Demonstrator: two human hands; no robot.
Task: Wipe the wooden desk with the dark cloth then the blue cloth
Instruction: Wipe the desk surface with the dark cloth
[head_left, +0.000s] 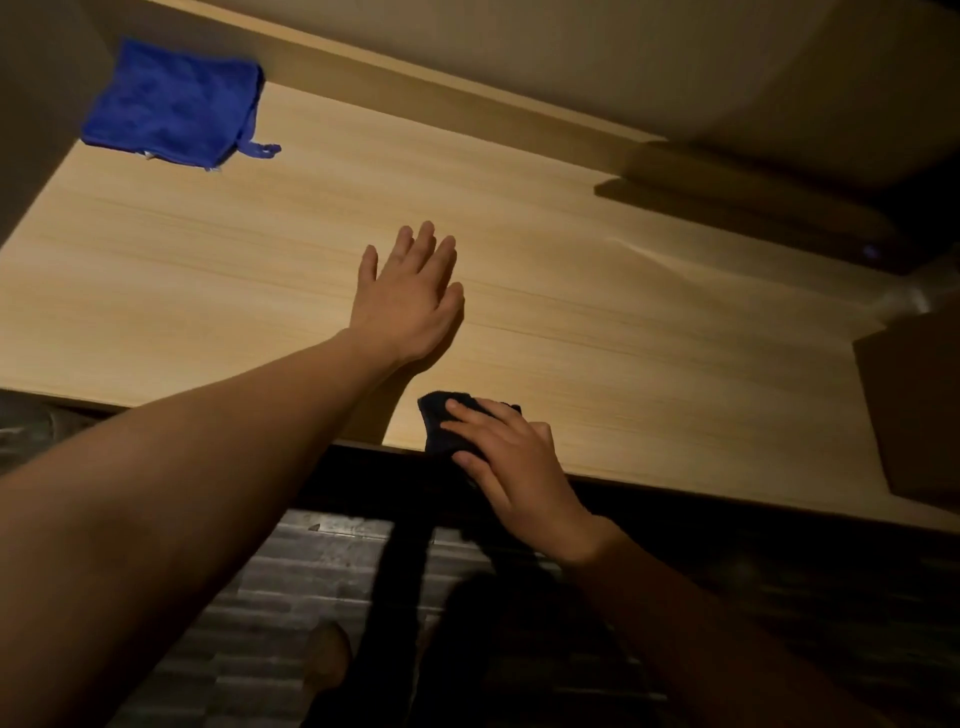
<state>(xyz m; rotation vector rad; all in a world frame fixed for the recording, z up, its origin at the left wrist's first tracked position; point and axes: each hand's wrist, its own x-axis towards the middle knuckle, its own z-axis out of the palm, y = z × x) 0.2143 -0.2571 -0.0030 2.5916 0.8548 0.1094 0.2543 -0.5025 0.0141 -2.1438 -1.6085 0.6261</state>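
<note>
Dark cloth (441, 423) pinned at near desk (623, 322) edge under right hand (511, 462), left hand (410, 299) flat and empty mid-desk, blue cloth (171, 106) far left; might slip off if pushed nearer.

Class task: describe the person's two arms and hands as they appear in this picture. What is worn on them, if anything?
Both forearms are bare: no sleeve reaches into view on either. The left hand and right hand wear no gloves. No ring, watch or bracelet is visible, though the dim light could hide small details. Fingernails look short and unpainted.
</note>
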